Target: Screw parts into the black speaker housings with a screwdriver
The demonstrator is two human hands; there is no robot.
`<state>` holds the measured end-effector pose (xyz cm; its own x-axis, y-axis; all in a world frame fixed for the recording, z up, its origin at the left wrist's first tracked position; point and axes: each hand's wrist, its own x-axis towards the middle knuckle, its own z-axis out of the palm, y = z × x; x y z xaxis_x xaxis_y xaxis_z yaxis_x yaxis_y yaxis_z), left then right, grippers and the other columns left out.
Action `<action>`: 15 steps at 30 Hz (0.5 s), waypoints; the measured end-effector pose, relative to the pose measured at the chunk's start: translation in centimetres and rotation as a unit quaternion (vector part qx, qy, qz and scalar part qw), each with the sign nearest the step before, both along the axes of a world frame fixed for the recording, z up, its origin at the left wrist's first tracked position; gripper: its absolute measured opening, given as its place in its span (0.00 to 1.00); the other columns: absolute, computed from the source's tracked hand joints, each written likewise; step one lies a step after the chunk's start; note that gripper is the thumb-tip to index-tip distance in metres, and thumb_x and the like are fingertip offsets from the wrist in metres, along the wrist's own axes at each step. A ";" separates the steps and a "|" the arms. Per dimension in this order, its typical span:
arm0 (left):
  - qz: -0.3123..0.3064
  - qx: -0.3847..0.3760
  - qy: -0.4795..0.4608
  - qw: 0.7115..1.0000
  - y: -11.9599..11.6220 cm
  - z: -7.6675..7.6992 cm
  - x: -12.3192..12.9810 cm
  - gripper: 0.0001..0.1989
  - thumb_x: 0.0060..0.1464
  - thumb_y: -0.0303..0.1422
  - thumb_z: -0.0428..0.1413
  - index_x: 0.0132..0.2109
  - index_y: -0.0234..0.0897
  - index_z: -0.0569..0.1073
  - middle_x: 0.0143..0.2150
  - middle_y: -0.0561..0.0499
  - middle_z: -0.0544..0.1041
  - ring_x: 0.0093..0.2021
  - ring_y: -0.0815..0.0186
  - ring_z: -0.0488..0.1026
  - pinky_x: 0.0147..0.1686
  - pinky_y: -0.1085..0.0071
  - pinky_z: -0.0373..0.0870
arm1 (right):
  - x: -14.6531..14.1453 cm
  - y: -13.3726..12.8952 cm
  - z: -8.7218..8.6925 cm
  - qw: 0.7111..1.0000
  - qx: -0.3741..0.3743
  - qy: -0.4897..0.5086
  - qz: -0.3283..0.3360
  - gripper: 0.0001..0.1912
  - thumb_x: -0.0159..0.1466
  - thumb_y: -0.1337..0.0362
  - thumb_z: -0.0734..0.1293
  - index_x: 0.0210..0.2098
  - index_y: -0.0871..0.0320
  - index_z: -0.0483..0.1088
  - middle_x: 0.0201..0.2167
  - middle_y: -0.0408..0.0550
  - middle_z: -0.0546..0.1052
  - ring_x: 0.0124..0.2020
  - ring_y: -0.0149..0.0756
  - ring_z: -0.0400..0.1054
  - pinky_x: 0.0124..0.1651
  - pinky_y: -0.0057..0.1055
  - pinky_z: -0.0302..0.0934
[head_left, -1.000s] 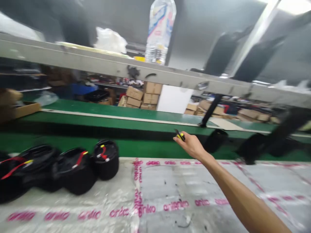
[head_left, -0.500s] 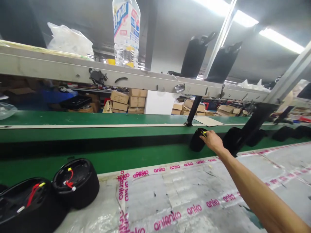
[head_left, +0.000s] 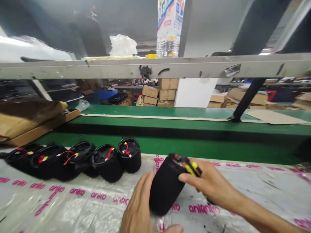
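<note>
Partly, the right hand [head_left: 209, 181] hides its blurred black-and-yellow tool [head_left: 193, 168].

Left hand [head_left: 139, 207] cupped open, right hand [head_left: 204, 178] clenched, forearm slanting.

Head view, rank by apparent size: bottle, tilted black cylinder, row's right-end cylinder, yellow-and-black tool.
Largest to smallest:
- Tilted black cylinder and bottle: too close to rank; the frame cuts off the bottle's top
- Right-end cylinder
- Yellow-and-black tool, partly covered by fingers
</note>
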<state>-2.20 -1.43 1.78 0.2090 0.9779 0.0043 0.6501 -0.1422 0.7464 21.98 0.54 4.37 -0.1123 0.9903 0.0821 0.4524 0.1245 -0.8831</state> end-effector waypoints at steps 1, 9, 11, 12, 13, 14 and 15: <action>-0.003 -0.009 0.019 1.000 0.0 0.7 0.1 0.53 0.36 0.34 0.65 0.70 0.37 0.52 0.71 0.46 0.56 0.69 0.53 0.57 0.66 0.58 0.58 | -2.4 -0.3 -0.2 0.997 -0.023 0.048 0.056 0.15 0.64 0.51 0.69 0.32 0.55 0.66 0.25 0.40 0.66 0.25 0.33 0.60 0.27 0.28 0.55; 0.108 -0.124 0.168 0.972 -2.1 1.5 -5.0 0.47 0.47 0.40 0.56 0.71 0.39 0.46 0.66 0.44 0.66 0.59 0.52 0.71 0.56 0.58 0.68 | -7.7 -2.3 -2.3 0.990 0.030 -0.077 0.113 0.14 0.72 0.51 0.59 0.55 0.46 0.60 0.47 0.44 0.72 0.46 0.40 0.68 0.48 0.36 0.63; 0.101 -0.142 0.197 0.965 -2.1 1.1 -6.0 0.45 0.49 0.41 0.55 0.71 0.37 0.46 0.64 0.42 0.68 0.58 0.50 0.72 0.55 0.56 0.67 | -7.7 -2.9 -3.2 0.982 0.039 -0.130 0.130 0.13 0.74 0.52 0.55 0.54 0.46 0.60 0.43 0.45 0.73 0.43 0.41 0.70 0.44 0.37 0.64; 0.093 -0.149 0.205 0.963 -1.9 0.9 -6.3 0.45 0.50 0.42 0.55 0.71 0.37 0.47 0.63 0.42 0.69 0.58 0.50 0.72 0.55 0.55 0.67 | -7.7 -3.2 -3.6 0.976 0.046 -0.157 0.141 0.12 0.75 0.53 0.55 0.53 0.47 0.61 0.39 0.45 0.73 0.41 0.41 0.70 0.40 0.36 0.64; 0.083 -0.155 0.208 0.962 -1.7 0.8 -6.4 0.44 0.50 0.42 0.55 0.70 0.36 0.48 0.62 0.41 0.71 0.57 0.50 0.72 0.55 0.56 0.67 | -7.9 -3.5 -4.1 0.969 0.054 -0.186 0.150 0.12 0.75 0.54 0.54 0.52 0.49 0.61 0.37 0.45 0.73 0.38 0.42 0.71 0.38 0.36 0.64; 0.071 -0.158 0.211 0.962 -1.5 0.8 -6.4 0.43 0.51 0.43 0.55 0.70 0.36 0.49 0.61 0.41 0.72 0.57 0.51 0.72 0.54 0.57 0.67 | -8.1 -3.6 -4.5 0.962 0.064 -0.215 0.155 0.12 0.75 0.55 0.54 0.51 0.51 0.62 0.35 0.45 0.73 0.36 0.43 0.71 0.35 0.36 0.63; 0.060 -0.160 0.216 0.961 -1.2 0.8 -6.3 0.43 0.51 0.43 0.55 0.70 0.36 0.49 0.60 0.41 0.73 0.57 0.51 0.72 0.54 0.58 0.67 | -8.4 -3.7 -4.9 0.954 0.081 -0.243 0.159 0.12 0.75 0.56 0.53 0.49 0.53 0.62 0.33 0.46 0.73 0.34 0.43 0.71 0.33 0.36 0.61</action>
<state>-8.49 -2.66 2.61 0.0088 0.9323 -0.3616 0.9064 0.1452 0.3966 13.60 -3.13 -0.57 -0.4679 0.8788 0.0940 0.7199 0.4407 -0.5362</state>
